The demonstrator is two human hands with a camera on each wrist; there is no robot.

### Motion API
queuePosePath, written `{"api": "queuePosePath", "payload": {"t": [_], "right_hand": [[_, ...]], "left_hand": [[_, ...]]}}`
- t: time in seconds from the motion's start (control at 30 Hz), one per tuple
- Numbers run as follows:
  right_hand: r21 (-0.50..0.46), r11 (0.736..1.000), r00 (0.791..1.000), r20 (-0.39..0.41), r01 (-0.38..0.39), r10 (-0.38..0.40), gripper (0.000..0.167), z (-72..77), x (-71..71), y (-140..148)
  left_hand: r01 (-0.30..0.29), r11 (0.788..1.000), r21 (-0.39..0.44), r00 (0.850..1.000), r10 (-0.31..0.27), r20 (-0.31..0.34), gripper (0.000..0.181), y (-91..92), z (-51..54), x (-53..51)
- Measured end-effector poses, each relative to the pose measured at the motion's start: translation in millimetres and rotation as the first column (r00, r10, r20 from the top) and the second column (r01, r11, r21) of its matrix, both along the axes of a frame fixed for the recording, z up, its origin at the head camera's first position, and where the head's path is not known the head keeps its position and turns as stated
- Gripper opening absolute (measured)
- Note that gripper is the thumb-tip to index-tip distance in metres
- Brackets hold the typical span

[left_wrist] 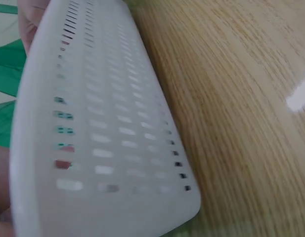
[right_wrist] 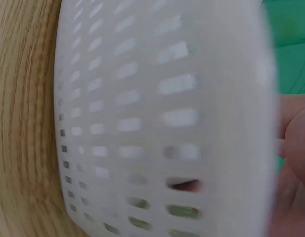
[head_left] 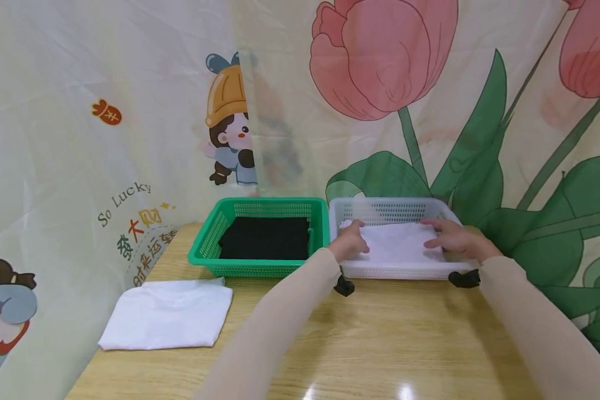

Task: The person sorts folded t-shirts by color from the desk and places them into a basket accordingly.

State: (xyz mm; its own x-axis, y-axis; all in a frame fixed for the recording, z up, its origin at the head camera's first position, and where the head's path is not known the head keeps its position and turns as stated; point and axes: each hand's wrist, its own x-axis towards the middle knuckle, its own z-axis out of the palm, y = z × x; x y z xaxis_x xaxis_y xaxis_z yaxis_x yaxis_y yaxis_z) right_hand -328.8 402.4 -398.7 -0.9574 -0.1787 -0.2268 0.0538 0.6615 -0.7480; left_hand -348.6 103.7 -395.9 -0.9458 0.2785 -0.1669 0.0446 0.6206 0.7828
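A folded white garment (head_left: 395,243) lies inside the white basket (head_left: 400,272). My left hand (head_left: 349,241) is over the basket's left side, thumb and forefinger spread apart at the garment's left edge. At the opposite edge my right hand (head_left: 455,239) touches the cloth, its thumb and fingers also apart. Both hands reach in over the front rim. Perforated basket wall (left_wrist: 108,123) fills much of the left wrist view and hides most of that hand. In the right wrist view, part of the right hand (right_wrist: 295,153) shows behind the rim.
Left of the white basket stands a green basket (head_left: 260,271) holding folded black cloth (head_left: 265,239). Another folded white garment (head_left: 167,315) lies on the wooden table (head_left: 380,333) at the front left. A printed curtain (head_left: 290,111) hangs behind the baskets.
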Motion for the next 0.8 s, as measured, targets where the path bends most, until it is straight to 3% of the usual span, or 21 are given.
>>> {"api": "queuePosePath", "payload": {"t": [0.2, 0.37, 0.6, 0.8], "right_hand": [[0.030, 0.997, 0.997, -0.018, -0.070, 0.070, 0.080, 27.0, 16.7, -1.1], [0.080, 0.992, 0.992, -0.067, -0.099, 0.104, 0.080, 53.3, 32.1, -4.5], [0.096, 0.986, 0.980, -0.134, -0.136, 0.148, 0.079, 89.2, 55.4, -20.9], [0.059, 0.985, 0.972, -0.165, -0.162, 0.170, 0.076, 103.6, 79.6, -41.3]], "left_hand": [[0.118, 0.993, 0.001, 0.992, -0.118, -0.036, 0.073, -18.3, 18.5, -1.7], [0.219, 0.973, 0.076, 0.975, -0.216, -0.047, 0.068, -48.5, 38.3, -1.4], [0.253, 0.956, 0.150, 0.965, -0.239, -0.106, 0.063, -106.5, 62.3, 2.2], [0.280, 0.947, 0.158, 0.955, -0.258, -0.145, 0.060, -163.9, 75.1, 12.1]]}}
